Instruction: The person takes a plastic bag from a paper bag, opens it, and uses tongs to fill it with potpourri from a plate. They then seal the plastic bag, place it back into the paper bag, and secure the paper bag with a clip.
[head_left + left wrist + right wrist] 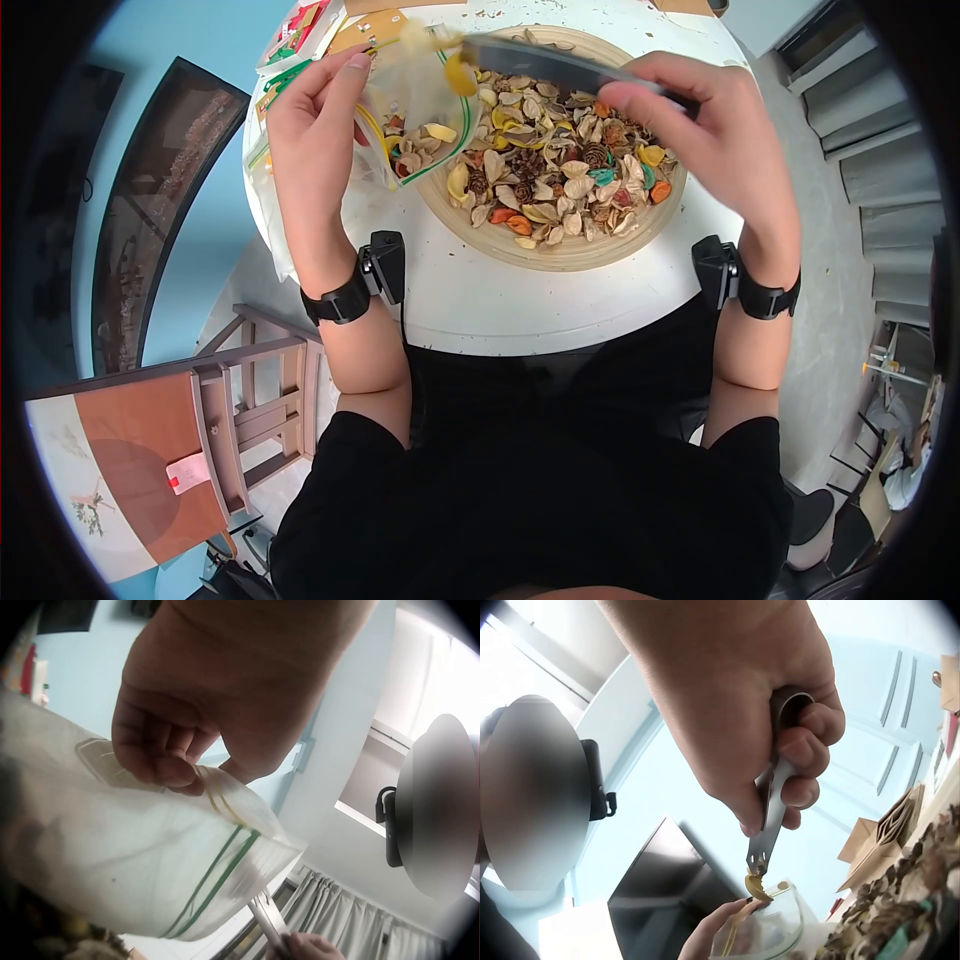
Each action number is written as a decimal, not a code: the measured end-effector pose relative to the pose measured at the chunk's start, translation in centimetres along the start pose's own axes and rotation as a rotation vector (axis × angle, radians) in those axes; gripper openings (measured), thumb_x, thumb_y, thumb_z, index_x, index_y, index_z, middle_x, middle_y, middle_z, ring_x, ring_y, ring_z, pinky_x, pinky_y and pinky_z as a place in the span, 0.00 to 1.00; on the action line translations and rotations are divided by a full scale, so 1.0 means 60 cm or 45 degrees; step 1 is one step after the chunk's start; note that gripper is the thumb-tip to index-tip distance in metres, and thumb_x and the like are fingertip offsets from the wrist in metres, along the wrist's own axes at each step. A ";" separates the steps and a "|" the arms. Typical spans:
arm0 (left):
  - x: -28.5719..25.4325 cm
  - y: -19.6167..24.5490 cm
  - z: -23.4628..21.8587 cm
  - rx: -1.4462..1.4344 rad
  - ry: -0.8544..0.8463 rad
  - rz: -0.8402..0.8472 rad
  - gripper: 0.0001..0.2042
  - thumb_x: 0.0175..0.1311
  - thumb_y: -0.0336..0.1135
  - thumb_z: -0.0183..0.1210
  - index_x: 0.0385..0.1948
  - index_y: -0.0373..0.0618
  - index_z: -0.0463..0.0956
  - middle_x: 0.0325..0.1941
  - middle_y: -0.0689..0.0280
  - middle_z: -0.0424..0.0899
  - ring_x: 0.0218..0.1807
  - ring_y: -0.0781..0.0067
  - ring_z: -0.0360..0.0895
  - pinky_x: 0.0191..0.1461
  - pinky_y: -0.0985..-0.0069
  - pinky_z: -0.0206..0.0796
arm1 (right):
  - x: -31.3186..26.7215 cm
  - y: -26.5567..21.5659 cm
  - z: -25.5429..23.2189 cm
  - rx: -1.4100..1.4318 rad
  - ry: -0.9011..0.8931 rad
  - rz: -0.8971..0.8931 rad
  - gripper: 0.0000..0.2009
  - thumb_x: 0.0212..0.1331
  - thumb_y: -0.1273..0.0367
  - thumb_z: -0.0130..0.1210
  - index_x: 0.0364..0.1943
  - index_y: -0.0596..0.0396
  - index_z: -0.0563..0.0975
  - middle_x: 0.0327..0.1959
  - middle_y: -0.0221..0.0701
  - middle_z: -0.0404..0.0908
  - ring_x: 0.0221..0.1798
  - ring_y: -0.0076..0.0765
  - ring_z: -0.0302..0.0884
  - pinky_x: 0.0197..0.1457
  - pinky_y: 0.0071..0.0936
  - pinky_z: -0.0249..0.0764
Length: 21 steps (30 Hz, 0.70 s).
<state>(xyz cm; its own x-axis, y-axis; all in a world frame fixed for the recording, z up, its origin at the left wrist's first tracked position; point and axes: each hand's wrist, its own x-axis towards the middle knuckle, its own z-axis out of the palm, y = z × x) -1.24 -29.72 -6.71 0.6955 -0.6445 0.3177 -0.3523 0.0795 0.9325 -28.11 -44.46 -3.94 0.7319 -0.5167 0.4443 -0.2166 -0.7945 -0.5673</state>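
Observation:
My left hand (318,130) pinches the rim of a clear zip bag (120,855) with green and yellow seal lines, spreading its mouth. Dried petals (420,150) lie inside the bag. In my right hand (705,120) I grip metal tongs (769,821), fingers curled round them. A yellow dried petal (757,887) is caught at the tips of the tongs, right at the bag's mouth in the right wrist view. Below both hands, a round shallow wooden tray (560,262) is filled with potpourri (580,185): pale petals, pinecones, and orange, yellow and green pieces.
The tray stands on a round white table (480,315) with small crumbs scattered over it. Colourful packages (300,45) lie at the back left. Brown paper bags (881,832) stand beyond the tray. A wooden chair (265,400) is at the lower left.

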 end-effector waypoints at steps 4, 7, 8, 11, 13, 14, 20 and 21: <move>0.001 -0.005 -0.001 -0.024 -0.006 0.008 0.15 0.70 0.39 0.64 0.48 0.36 0.86 0.24 0.77 0.78 0.24 0.90 0.68 0.26 0.84 0.62 | 0.001 -0.035 0.012 -0.053 -0.107 0.057 0.12 0.64 0.60 0.65 0.37 0.55 0.87 0.15 0.34 0.78 0.15 0.35 0.73 0.23 0.27 0.66; 0.001 -0.002 0.000 -0.020 0.007 0.000 0.15 0.70 0.39 0.64 0.48 0.36 0.86 0.24 0.76 0.79 0.24 0.90 0.68 0.26 0.83 0.62 | 0.002 -0.036 0.020 -0.070 -0.078 0.049 0.13 0.64 0.59 0.65 0.37 0.55 0.87 0.15 0.34 0.78 0.15 0.34 0.73 0.23 0.27 0.67; 0.001 -0.001 0.000 -0.024 0.006 0.003 0.15 0.70 0.39 0.64 0.48 0.36 0.86 0.24 0.76 0.79 0.24 0.90 0.68 0.26 0.83 0.62 | 0.004 -0.038 0.022 -0.067 -0.073 0.061 0.13 0.64 0.59 0.65 0.37 0.55 0.87 0.15 0.34 0.78 0.15 0.34 0.74 0.24 0.27 0.67; 0.001 -0.001 -0.001 -0.025 0.006 0.004 0.15 0.70 0.39 0.64 0.48 0.36 0.86 0.24 0.76 0.78 0.24 0.90 0.68 0.26 0.83 0.62 | 0.005 -0.036 0.025 -0.057 -0.044 0.069 0.15 0.63 0.57 0.66 0.37 0.56 0.87 0.15 0.34 0.78 0.16 0.34 0.75 0.24 0.27 0.67; 0.000 -0.001 -0.002 -0.013 0.009 0.004 0.15 0.70 0.39 0.64 0.48 0.36 0.86 0.24 0.76 0.78 0.24 0.90 0.68 0.26 0.83 0.62 | 0.005 -0.020 0.021 -0.054 -0.004 0.035 0.16 0.63 0.56 0.66 0.37 0.56 0.87 0.16 0.35 0.79 0.17 0.33 0.75 0.24 0.26 0.67; 0.000 -0.002 -0.003 -0.007 0.011 0.001 0.15 0.70 0.39 0.64 0.48 0.36 0.86 0.24 0.76 0.78 0.24 0.90 0.68 0.26 0.84 0.62 | 0.004 -0.015 0.014 -0.075 0.009 0.057 0.15 0.64 0.57 0.66 0.40 0.57 0.86 0.17 0.31 0.78 0.19 0.27 0.71 0.25 0.24 0.63; -0.001 0.000 -0.002 -0.017 0.011 0.007 0.15 0.70 0.39 0.64 0.48 0.35 0.86 0.23 0.76 0.77 0.23 0.90 0.68 0.26 0.84 0.62 | 0.003 0.015 -0.047 -0.251 -0.044 0.268 0.17 0.68 0.56 0.63 0.43 0.59 0.84 0.19 0.22 0.72 0.23 0.16 0.58 0.26 0.23 0.53; -0.001 -0.001 -0.002 -0.016 0.008 0.009 0.15 0.70 0.39 0.64 0.48 0.35 0.86 0.23 0.76 0.77 0.23 0.90 0.68 0.26 0.84 0.62 | 0.000 0.021 -0.051 -0.314 -0.117 0.325 0.20 0.66 0.53 0.64 0.42 0.59 0.85 0.19 0.27 0.75 0.23 0.22 0.64 0.27 0.26 0.59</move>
<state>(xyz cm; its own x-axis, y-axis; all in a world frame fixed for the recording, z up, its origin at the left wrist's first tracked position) -1.15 -29.58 -6.78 0.6970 -0.6390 0.3253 -0.3493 0.0936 0.9323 -30.36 -46.43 -2.51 0.6870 -0.6861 0.2394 -0.5406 -0.7026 -0.4627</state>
